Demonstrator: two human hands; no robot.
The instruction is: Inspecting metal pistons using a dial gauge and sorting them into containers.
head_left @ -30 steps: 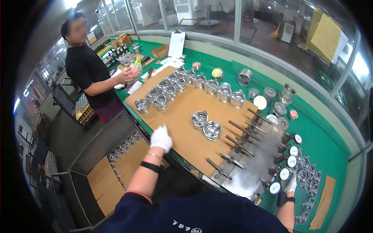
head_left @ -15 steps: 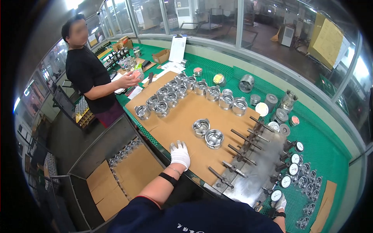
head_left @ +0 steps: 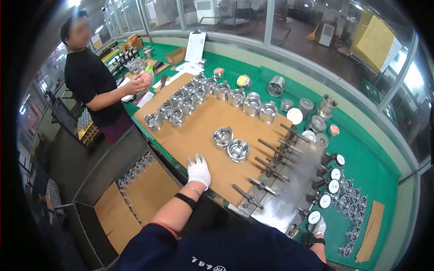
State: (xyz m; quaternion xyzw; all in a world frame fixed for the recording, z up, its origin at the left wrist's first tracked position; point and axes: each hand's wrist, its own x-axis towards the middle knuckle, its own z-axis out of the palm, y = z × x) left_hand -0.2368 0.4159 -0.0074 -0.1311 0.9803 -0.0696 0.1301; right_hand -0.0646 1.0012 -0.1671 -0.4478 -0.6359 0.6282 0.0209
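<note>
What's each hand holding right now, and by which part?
Left hand holds nothing: it rests flat, fingers spread, on the cardboard sheet near two metal pistons. Right hand is mostly hidden beside a dial gauge; any hold cannot be told.

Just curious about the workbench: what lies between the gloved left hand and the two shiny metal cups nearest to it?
In the head view, only bare brown cardboard sheet separates the left hand from the two metal cups.
</note>
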